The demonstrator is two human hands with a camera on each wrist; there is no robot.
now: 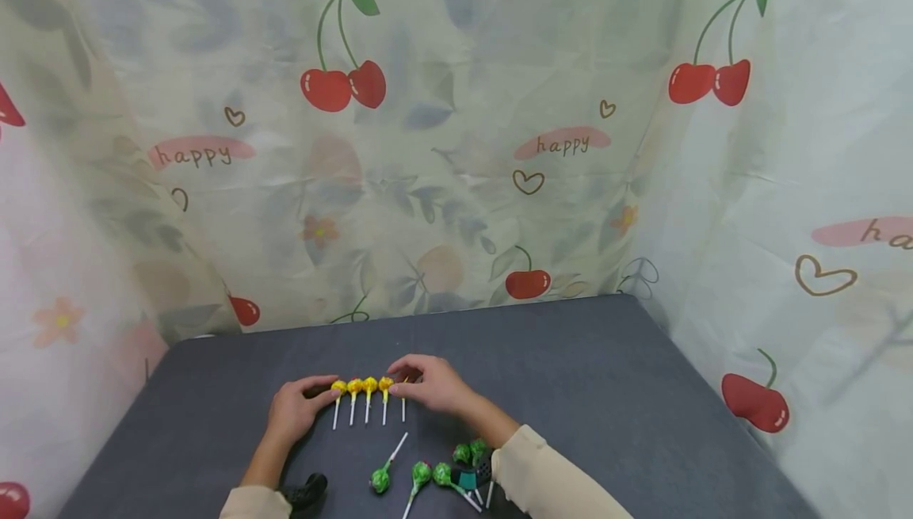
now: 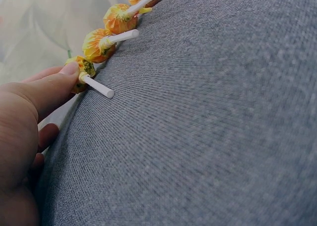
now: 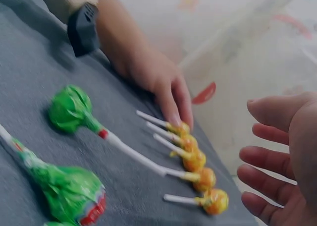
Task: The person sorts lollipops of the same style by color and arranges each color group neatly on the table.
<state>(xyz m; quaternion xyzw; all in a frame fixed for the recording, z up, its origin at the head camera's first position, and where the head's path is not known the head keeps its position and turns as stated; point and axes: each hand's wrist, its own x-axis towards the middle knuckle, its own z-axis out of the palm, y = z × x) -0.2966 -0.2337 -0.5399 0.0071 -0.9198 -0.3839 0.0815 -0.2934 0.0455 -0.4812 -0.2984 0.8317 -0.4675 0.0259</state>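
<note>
Several yellow-wrapped lollipops stand side by side in a row on the dark grey table, white sticks toward me. My left hand (image 1: 294, 410) pinches the leftmost yellow lollipop (image 2: 88, 67) by its wrapped head, between thumb and forefinger. At the row's right end, my right hand (image 1: 438, 387) hovers by the rightmost yellow lollipop (image 3: 216, 202), partly hiding it in the head view. In the right wrist view its fingers (image 3: 270, 160) are loosely bent, apart from the candy. Closer to me lie several green-wrapped lollipops, one of them (image 1: 380, 480) apart on the left.
More green lollipops (image 1: 422, 472) lie near my right forearm, some partly covered by the wrist device (image 1: 474, 477). A black device (image 1: 308, 494) sits at my left wrist. Cherry-patterned curtains (image 1: 428, 186) enclose the table's (image 1: 571, 392) back and sides.
</note>
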